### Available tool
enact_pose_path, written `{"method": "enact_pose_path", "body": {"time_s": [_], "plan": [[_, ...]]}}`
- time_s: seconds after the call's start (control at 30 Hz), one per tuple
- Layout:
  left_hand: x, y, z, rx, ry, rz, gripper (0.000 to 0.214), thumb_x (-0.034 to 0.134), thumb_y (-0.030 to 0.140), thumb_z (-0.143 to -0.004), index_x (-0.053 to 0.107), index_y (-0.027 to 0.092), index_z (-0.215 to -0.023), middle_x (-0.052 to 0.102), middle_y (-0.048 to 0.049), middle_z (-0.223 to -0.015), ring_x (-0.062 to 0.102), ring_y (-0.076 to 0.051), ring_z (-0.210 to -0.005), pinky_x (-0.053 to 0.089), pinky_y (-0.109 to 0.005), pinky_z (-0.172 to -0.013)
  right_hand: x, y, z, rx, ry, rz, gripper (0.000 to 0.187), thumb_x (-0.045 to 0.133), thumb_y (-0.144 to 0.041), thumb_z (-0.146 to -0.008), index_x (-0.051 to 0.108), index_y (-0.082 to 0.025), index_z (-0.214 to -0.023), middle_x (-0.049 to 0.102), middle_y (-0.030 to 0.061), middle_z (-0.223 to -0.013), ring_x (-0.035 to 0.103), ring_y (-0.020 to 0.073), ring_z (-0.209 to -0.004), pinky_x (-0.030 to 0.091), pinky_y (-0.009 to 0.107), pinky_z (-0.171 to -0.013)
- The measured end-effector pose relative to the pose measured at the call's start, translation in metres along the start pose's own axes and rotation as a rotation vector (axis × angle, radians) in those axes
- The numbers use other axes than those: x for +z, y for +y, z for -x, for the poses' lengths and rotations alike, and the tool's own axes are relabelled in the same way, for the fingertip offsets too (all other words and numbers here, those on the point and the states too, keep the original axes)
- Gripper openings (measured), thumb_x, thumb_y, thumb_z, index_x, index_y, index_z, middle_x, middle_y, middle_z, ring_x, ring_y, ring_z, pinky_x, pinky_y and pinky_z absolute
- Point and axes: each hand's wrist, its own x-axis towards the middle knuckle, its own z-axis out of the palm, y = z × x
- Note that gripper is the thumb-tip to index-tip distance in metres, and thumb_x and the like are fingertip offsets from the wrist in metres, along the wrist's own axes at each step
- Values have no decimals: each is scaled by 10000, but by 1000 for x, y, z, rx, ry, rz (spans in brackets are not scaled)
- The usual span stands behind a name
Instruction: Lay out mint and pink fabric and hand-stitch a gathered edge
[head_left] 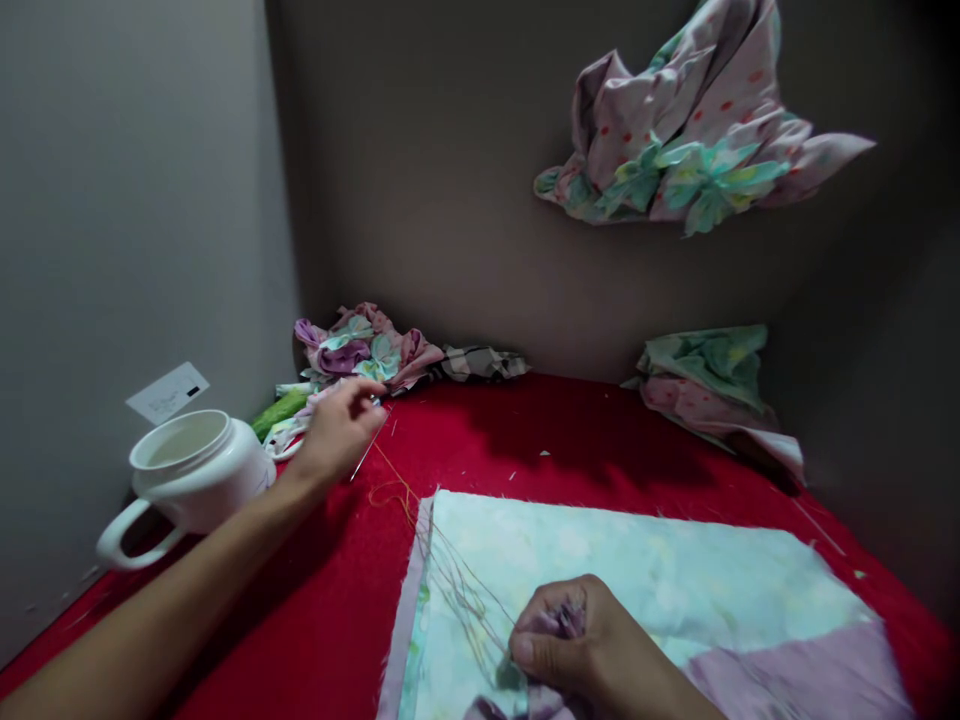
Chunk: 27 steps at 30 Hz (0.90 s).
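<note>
While the right hand point(577, 640) pinches gathered folds of the pale floral fabric point(600, 560) lying on the red-covered tabletop point(570, 440), the left hand point(337, 430), fingers closed, holds a needle point(365, 458) trailing orange thread point(391, 478). A white mug point(184, 470) stands just beside that hand — pale contents, type undetermined.

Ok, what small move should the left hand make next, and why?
Probably pull the slack orange thread tight: it loops on the red cloth, running from the steel needle in the left hand to the pale green fabric pinched by the right hand.
</note>
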Motion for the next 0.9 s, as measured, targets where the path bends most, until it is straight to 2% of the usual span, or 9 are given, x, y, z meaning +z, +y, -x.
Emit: {"method": "enact_pose_path", "body": {"time_s": [0.13,0.2,0.33,0.43,0.5,0.63,0.7,0.77,0.9], "plan": [[37,5,57,-191,-818,-134,218,571,187,-631,663,114,-815,479,29,-544,390,-85,-483,290,-196,-454,-1,1,0,1,-13,23,139,648,-223,-551,590,-99,-572,471,-12,-454,366,71,-434,226,189,-428],[50,9,82,-149,-1012,-240,213,521,183,-667,674,134,-807,445,35,-519,375,-83,-483,261,-196,-447,-1,2,0,-9,-28,6,169,662,-241,-547,587,-94,-583,464,-15,-454,367,72,-439,235,189,-433],[55,13,88,-47,-958,-202,164,485,160,-658,626,118,-587,475,15,-510,427,-90,-518,302,-189,-490,0,2,0,-5,-29,-21,211,681,-274,-534,578,-94,-572,441,-25,-441,344,65,-431,225,185,-422],[35,10,51,-108,-617,-233,145,517,219,-645,580,119,-559,489,15,-508,421,-92,-503,327,-187,-497,1,-2,1,10,10,-32,187,673,-252,-515,587,-90,-551,454,-19,-441,348,62,-426,228,182,-421],[14,1,19,-145,-259,-389,182,495,272,-686,573,124,-617,429,33,-477,346,-83,-454,279,-192,-452,2,-4,2,14,25,-40,166,663,-234,-504,589,-89,-542,460,-17,-440,357,63,-428,233,181,-425],[-21,-25,-24,-161,19,-584,218,445,226,-719,612,87,-727,502,-18,-573,418,-129,-565,282,-219,-511,2,-5,2,9,32,-39,160,654,-229,-497,595,-87,-544,466,-15,-442,357,63,-428,225,181,-421],[-20,-31,-21,-169,-6,-656,162,523,188,-654,646,91,-698,539,-38,-588,458,-158,-616,292,-229,-534,1,-4,2,6,27,-48,155,653,-225,-499,596,-88,-545,477,-11,-450,365,66,-434,238,182,-428],[-5,-27,-3,-149,-168,-615,197,557,177,-632,677,116,-775,568,-30,-604,479,-156,-614,312,-223,-542,1,-5,3,4,20,-39,154,655,-223,-503,596,-88,-549,478,-12,-451,368,67,-439,247,183,-434],[34,4,52,-185,-874,-265,313,503,255,-703,661,121,-937,564,-8,-596,435,-113,-507,307,-200,-482,2,-5,5,-7,8,-17,152,651,-223,-528,586,-92,-569,470,-17,-469,359,65,-451,241,184,-444]]}}
